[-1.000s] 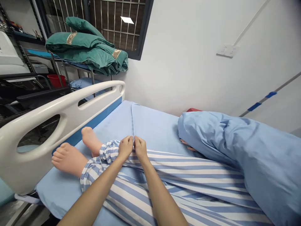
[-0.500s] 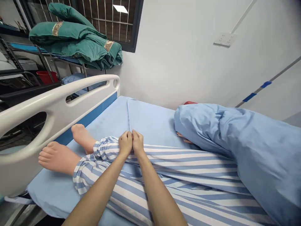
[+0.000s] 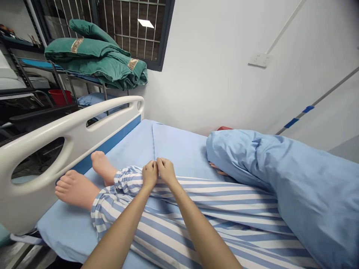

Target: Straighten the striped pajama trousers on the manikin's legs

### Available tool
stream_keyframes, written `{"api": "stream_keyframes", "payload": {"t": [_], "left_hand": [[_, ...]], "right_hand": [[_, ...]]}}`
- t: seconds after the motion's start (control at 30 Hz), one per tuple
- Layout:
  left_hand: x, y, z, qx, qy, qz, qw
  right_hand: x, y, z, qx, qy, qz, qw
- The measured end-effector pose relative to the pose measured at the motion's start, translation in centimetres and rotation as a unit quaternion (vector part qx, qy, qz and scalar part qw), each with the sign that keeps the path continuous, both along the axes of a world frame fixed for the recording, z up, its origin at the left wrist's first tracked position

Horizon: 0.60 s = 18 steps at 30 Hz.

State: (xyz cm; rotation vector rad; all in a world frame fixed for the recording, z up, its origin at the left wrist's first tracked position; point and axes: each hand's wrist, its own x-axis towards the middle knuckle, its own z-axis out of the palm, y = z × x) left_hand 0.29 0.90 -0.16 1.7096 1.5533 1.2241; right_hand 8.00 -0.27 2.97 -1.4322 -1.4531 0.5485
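We see the left hand [image 3: 150, 175] and right hand [image 3: 166, 171] curled tight over the striped trousers [image 3: 230, 195] on the bed [image 3: 179, 144] — gripping anything, we can't tell. Farther off, fingers [image 3: 222, 173] peek out — the blue quilt [image 3: 311, 183] hides the rest.

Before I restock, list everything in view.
Footboard: 1, white and blue, left
Bedsheet: 1, light blue, centre
Striped trousers: 1, blue and white, centre
Feet: 2, bare, near footboard
Duvet: 1, light blue, right
Fingers: several, bare, under duvet
Object: 1, red, behind duvet
Quilts: count unclear, green, on rack
Bucket: 1, red, behind footboard
Window: 1, dark, upper left
Socket: 1, white, wall
Tape: 2, blue, right
Left hand: 1, bare, over trousers
Right hand: 1, bare, beside left
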Motion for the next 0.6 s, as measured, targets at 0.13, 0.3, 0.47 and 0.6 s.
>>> {"api": "stream_keyframes", "payload": {"t": [0.13,0.3,0.47,0.6], "left_hand": [[0.2,0.0,0.0,0.002,0.014,0.009,1.0],[0.5,-0.1,0.1,0.01,0.038,0.008,0.999],[0.6,-0.4,0.1,0.009,0.064,-0.012,0.998],[0.9,-0.3,0.8,-0.016,0.077,-0.04,0.996]], "right_hand": [[1.1,-0.3,-0.8,0.008,0.006,0.024,1.0],[1.6,-0.3,-2.7,-0.005,0.035,-0.014,0.999],[1.9,-0.2,-2.5,-0.004,0.088,-0.018,0.996],[2.2,-0.2,-2.5,0.015,0.128,-0.014,0.992]]}}
